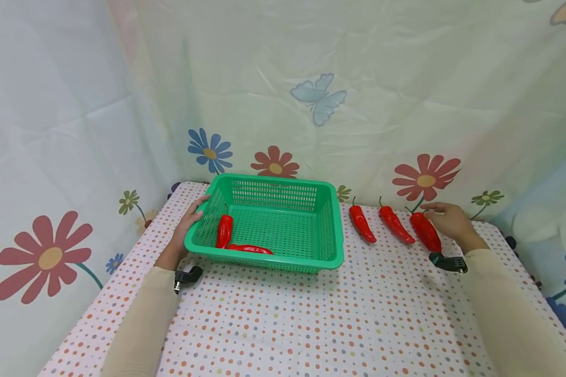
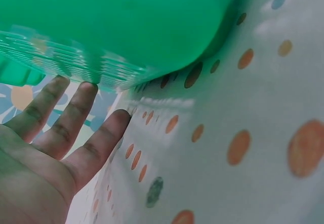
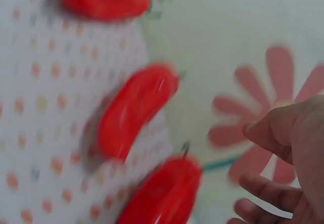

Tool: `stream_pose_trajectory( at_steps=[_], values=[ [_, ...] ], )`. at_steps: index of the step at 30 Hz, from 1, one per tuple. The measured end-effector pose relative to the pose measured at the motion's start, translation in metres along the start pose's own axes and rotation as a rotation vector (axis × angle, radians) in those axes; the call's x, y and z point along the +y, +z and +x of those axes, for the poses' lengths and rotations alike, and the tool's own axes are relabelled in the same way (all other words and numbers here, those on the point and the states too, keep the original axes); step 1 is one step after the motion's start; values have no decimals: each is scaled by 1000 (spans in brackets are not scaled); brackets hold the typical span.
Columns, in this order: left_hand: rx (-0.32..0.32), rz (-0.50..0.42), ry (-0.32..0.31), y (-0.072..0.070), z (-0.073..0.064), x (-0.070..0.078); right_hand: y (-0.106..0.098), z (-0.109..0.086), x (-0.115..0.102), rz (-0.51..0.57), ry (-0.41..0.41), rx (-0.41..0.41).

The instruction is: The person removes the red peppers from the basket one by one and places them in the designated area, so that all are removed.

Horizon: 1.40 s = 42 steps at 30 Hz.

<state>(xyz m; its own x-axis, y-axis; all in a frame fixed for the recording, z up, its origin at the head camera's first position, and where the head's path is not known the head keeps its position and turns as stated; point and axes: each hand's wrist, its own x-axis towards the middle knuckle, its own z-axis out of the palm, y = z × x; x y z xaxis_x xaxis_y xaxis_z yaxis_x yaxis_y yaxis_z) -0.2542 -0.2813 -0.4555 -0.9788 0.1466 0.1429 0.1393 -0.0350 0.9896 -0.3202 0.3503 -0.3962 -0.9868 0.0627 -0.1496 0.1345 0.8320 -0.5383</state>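
A green plastic basket sits left of centre on the table, two red peppers inside along its left and front sides. My left hand rests against the basket's left side; in the left wrist view its fingers stretch out, spread, beside the mesh wall. On the right, my right hand hovers next to the stem end of the rightmost red pepper. The right wrist view shows the thumb and fingers apart, with a gap between them and that pepper. Neither hand grips anything.
Two more red peppers, a left one and a middle one, lie in a row between the basket and the right hand. A dotted cloth covers the table. A flowered curtain hangs behind and at both sides.
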Motion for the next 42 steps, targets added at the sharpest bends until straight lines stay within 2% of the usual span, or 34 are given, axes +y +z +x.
stream_pose_trajectory(
  at_steps=[2,5,14,20,24,28,32,35,42],
  values=[
    [5,4,2,-1,1,0,0,-4,-16,-9,-62,36],
    [11,5,4,-1,1,0,5,-12,-46,-14,-197,51],
    [-6,-25,-11,3,-1,3,28,-47,-143,24,-479,-51],
    [-2,-16,3,2,-1,2,59,-75,-194,142,-605,-209],
    [-5,4,11,4,0,4,88,-100,-216,184,-670,-339],
    [0,5,5,4,-1,7,115,-110,-230,208,-746,-437],
    [7,23,0,0,-1,4,140,-111,-243,237,-758,-460],
    [10,27,-1,-1,-2,3,157,-109,-253,249,-732,-465],
    [-8,4,1,1,-2,5,188,-102,-275,181,-667,-494]
  ],
)
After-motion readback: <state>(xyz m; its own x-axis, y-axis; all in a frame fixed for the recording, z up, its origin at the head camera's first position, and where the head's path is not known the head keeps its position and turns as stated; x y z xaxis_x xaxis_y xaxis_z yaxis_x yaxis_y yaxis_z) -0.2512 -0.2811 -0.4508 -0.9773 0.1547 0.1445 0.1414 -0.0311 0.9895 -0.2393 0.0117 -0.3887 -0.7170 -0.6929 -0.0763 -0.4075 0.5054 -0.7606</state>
